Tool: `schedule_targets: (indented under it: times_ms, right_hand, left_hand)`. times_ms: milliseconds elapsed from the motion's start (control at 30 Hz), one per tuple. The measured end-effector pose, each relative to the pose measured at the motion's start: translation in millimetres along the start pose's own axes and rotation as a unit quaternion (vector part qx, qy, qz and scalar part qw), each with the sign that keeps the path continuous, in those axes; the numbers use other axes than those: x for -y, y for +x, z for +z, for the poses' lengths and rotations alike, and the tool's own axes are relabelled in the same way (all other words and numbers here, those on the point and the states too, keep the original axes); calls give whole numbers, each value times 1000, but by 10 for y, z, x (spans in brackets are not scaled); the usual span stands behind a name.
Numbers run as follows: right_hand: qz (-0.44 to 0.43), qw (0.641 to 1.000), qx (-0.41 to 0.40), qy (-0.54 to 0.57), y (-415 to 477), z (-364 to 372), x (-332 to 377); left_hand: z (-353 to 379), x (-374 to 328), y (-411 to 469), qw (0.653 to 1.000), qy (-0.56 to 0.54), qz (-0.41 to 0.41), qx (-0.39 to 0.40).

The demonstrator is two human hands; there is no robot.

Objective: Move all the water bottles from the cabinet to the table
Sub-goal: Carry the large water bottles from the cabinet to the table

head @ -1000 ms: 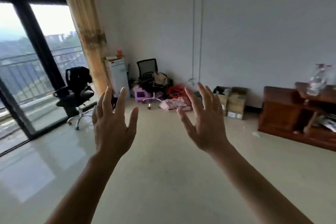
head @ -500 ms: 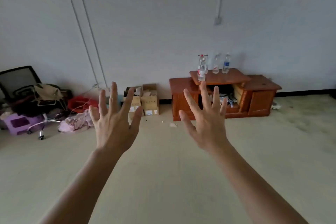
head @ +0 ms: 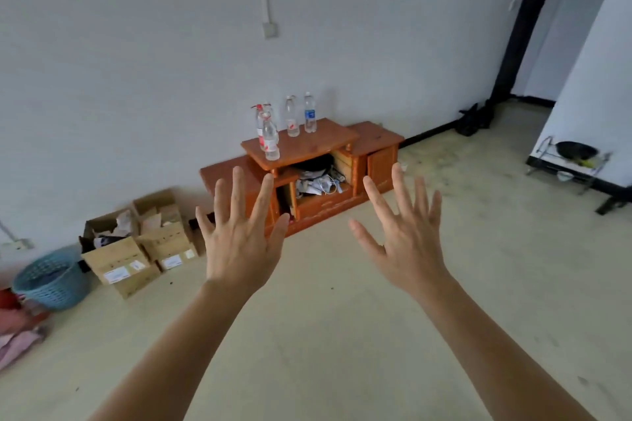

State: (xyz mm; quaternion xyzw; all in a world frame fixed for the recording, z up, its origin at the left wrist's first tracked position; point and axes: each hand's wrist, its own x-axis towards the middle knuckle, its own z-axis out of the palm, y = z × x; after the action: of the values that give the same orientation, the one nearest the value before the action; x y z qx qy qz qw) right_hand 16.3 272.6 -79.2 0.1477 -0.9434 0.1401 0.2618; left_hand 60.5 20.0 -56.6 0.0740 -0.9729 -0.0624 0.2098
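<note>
Hands: left hand and right hand, both raised, fingers spread, holding nothing. Water bottles: upright on the raised top of the wooden cabinet, against the wall. Cardboard boxes, blue basket: on the floor, left of the cabinet.

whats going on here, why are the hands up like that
A person holds the left hand and right hand out in front, fingers spread, holding nothing. The water bottles, four as far as I can tell, stand upright on top of the wooden cabinet across the room. Neither hand is near them, so none has been picked up yet.
</note>
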Motion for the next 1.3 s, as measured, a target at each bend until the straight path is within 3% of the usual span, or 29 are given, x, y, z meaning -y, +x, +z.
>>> schedule_targets:
  times_ms: [67, 333, 533, 733, 1000, 1133, 1300]
  right_hand:
    - [-3, 1000, 4, -7, 88, 84, -45]
    - [84, 993, 71, 37, 1678, 1523, -819]
    - [41, 995, 78, 54, 3070, 2126, -984]
    - [37, 984, 156, 72, 3911, 3237, -969]
    - [26, 978, 199, 51, 5429, 4439, -870]
    - [47, 984, 168, 44, 6215, 4781, -1004]
    - [119, 973, 191, 52, 6807, 5293, -1338]
  left_hand:
    - [131, -25, 85, 1000, -1, 13, 1]
    - [1344, -239, 2137, 997, 17, 56, 57]
    - [1699, -82, 3279, 998, 14, -8, 56]
    - [2567, 448, 3971, 990, -19, -103, 89]
    - [3492, 1018, 5596, 983, -66, -128, 110]
    - [3781, 1171, 6533, 986, -77, -104, 105]
    - [4434, 1141, 7524, 986, -67, -68, 140]
